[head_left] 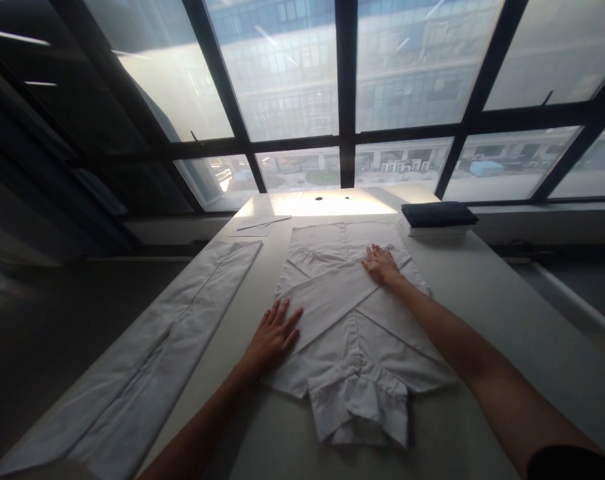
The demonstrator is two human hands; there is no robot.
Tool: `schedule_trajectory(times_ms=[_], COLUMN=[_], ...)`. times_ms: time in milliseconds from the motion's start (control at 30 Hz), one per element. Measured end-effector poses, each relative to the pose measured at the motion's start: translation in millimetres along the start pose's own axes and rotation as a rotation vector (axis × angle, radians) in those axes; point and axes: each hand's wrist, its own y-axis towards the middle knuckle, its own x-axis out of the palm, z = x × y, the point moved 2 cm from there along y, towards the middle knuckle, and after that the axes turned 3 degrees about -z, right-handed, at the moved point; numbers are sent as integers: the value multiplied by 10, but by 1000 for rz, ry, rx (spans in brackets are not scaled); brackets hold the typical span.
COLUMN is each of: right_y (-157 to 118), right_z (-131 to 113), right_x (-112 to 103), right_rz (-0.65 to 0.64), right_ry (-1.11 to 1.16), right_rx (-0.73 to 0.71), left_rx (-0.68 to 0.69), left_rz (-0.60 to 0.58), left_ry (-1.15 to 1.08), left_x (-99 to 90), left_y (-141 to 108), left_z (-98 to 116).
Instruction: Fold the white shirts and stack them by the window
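Note:
A white button-front shirt (347, 287) lies flat on the table (222, 373), its collar (357, 407) toward me. Both sleeves are folded inward across its front, one long sleeve running diagonally over the middle. My left hand (275, 337) rests at the shirt's left side, fingers spread and flat on the sleeve near its shoulder end. Farther up on the right, my right hand (381, 265) presses flat on the sleeve's cuff end, fingers a little apart. Neither hand grips anything.
A long folded white cloth (147, 360) lies along the table's left edge. At the back right sits a stack of folded cloth (438, 217), dark on top and white below. Paper with a thin pen-like object (262, 225) lies at the back left. Windows (292, 80) rise beyond the table.

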Motion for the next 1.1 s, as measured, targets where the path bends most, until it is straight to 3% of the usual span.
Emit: schedule_trajectory(times_ms=[233, 500, 667, 800, 967, 1100], right_y=[3, -60, -28, 0, 10, -13], right_z=[-19, -15, 25, 57, 75, 76], right_x=[-15, -14, 53, 99, 133, 115], right_rz=[-1, 121, 113, 126, 133, 137], right_ry=[28, 72, 57, 58, 54, 56], right_rx=[7, 217, 205, 199, 196, 192], left_rx=[2, -25, -222, -337, -273, -369], left_rz=[2, -27, -78, 26, 229, 109], left_ry=[3, -19, -55, -129, -296, -261], left_x=[3, 35, 89, 85, -97, -209], left_y=[9, 16, 42, 54, 275, 592], left_z=[-25, -50, -296, -558, -683, -659])
